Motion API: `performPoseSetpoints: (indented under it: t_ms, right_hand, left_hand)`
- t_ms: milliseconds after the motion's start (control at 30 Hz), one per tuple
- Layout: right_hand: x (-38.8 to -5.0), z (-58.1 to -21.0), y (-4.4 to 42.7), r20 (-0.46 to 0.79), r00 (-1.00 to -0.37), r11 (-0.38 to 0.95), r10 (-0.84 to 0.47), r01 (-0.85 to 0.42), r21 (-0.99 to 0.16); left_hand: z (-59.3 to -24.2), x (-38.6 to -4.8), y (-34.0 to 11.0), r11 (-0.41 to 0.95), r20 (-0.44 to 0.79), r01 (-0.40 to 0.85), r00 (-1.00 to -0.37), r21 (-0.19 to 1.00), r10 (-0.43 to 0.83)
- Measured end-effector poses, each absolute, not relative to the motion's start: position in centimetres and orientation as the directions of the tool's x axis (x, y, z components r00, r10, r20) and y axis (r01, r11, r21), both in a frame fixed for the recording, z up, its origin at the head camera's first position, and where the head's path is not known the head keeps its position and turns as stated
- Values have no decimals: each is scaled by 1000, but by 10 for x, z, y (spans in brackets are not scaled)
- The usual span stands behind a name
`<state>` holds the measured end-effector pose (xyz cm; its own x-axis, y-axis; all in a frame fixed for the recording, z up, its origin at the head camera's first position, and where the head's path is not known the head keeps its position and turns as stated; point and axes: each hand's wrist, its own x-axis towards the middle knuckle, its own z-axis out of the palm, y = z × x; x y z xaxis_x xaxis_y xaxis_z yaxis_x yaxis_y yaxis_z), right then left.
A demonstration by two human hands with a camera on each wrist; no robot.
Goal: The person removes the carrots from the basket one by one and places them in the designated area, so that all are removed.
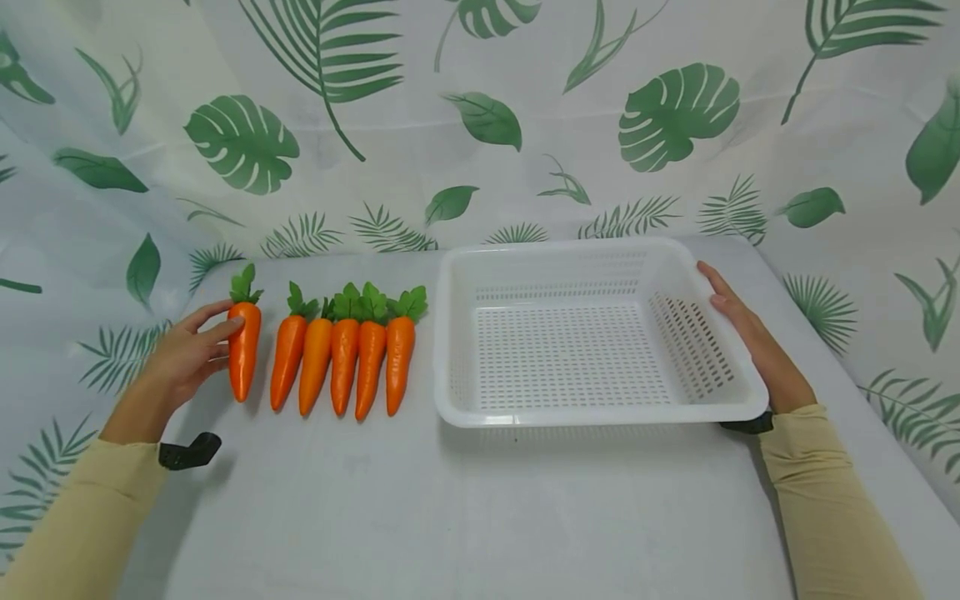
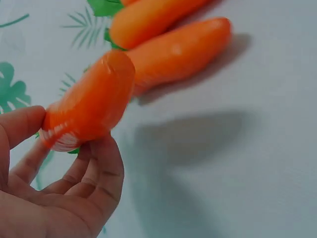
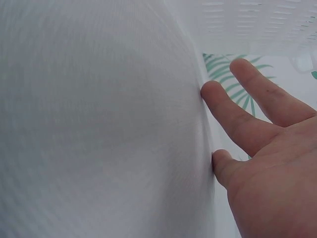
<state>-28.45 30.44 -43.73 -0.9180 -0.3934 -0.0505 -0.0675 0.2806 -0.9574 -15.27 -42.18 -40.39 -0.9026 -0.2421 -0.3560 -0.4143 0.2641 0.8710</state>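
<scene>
At the far left, my left hand [image 1: 183, 354] pinches an orange carrot [image 1: 243, 350] with a green leafy top between thumb and fingers. In the left wrist view this carrot [image 2: 94, 101] is raised off the cloth, its shadow falling apart from it. A row of several more carrots [image 1: 344, 367] lies just right of it, leaves toward the back. My right hand [image 1: 753, 342] is at the outer right side of a white perforated plastic basket [image 1: 600, 414], partly hidden behind its rim. The right wrist view shows that hand's fingers [image 3: 242, 124] extended, some tips touching the white cloth.
A white cloth [image 1: 465, 517] covers the table. Behind and beside it hangs a white curtain [image 1: 540, 175] printed with green leaves. The basket takes up the right middle of the table, close to the carrot row.
</scene>
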Motion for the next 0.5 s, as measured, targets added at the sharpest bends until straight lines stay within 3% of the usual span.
performPoseSetpoints:
  t_ms: [233,500]
  right_hand:
    - [-283,-436,305,-64,-910,299,-409,-68,-952]
    - [-284,-435,305,-69,-910,264,-409,-45,-964]
  left_hand:
    - [-428,-151,-423,295,-362,-431,-895,853,-262]
    - [-443,-151,-418,314,-289,-379,-910,871,-296]
